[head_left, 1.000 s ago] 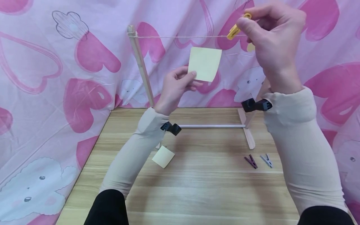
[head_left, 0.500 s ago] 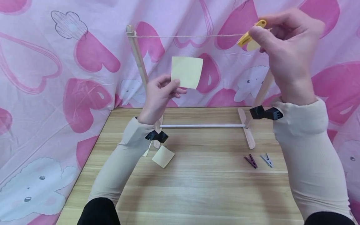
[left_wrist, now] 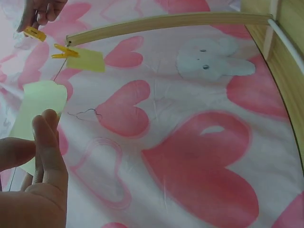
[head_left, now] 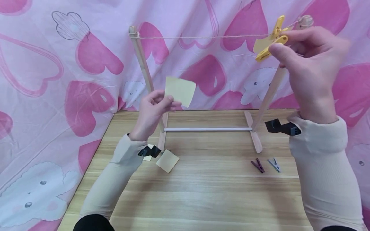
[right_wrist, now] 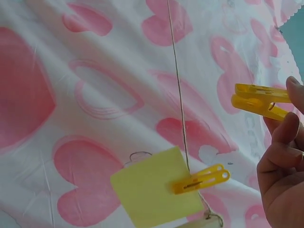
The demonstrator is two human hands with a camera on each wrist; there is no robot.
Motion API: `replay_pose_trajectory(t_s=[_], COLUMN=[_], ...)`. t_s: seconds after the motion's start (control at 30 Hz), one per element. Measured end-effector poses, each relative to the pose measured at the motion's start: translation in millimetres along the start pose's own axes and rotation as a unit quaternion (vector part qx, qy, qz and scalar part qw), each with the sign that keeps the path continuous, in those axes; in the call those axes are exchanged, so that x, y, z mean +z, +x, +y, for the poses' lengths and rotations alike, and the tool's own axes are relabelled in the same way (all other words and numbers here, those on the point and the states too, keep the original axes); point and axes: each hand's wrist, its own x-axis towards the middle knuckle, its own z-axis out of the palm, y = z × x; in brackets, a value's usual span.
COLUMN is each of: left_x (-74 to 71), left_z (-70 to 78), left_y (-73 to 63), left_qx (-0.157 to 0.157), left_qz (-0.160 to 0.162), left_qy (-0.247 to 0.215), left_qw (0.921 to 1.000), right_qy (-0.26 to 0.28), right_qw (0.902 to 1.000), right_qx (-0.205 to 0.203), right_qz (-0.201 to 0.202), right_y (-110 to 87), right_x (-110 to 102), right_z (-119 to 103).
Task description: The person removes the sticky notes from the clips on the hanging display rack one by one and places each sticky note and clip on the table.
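My left hand pinches a pale yellow sticky note by its lower left corner, below the string. In my right hand a yellow clothespin is pinched between thumb and fingers, near the string's right end. Just behind it, a second yellow clothespin clips another yellow note to the string, as the right wrist view shows. In the left wrist view, the held note stands apart from that clipped note.
A wooden frame with a left post, right post and white crossbar holds the string. On the table lie a purple clothespin, a blue clothespin and a note; another note shows partly behind the left wrist.
My left hand has moved left and down with its note. My right hand has shifted right and down with the clothespin, and the clipped note and its clothespin now show more fully.
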Motion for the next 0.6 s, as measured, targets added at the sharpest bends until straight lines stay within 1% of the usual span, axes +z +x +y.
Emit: replay_pose_trajectory(t_s=[0.13, 0.2, 0.33, 0.47, 0.53, 0.6], left_x=[-13.6, -21.9, -37.9, -52.2, -59.2, -66.1], left_z=[-4.5, -7.3, -12.2, -18.0, -21.9, -26.2], left_y=[-14.4, -21.3, -33.6, -43.2, -46.8, -50.1], left_qx=[-0.008, -0.011, -0.01, -0.013, -0.018, -0.025], left_qz=[0.006, 0.009, 0.013, 0.025, 0.03, 0.034], left_qy=[0.073, 0.099, 0.133, 0.177, 0.188, 0.19], left_qw=[0.9973, 0.995, 0.9909, 0.9837, 0.9815, 0.981], right_qy=[-0.008, -0.012, 0.003, 0.015, 0.014, 0.017], right_qw=[1.0, 0.9999, 0.9996, 0.999, 0.9987, 0.9982], right_qx=[-0.002, -0.006, -0.005, 0.0, 0.005, 0.015], right_qz=[0.005, 0.01, 0.026, 0.042, 0.048, 0.055], right_y=[-5.6, -7.7, -10.9, -15.8, -19.1, -22.7], right_x=[-8, -11, -18, -24, -28, -31], right_z=[-1, -2, -3, -3, -3, -1])
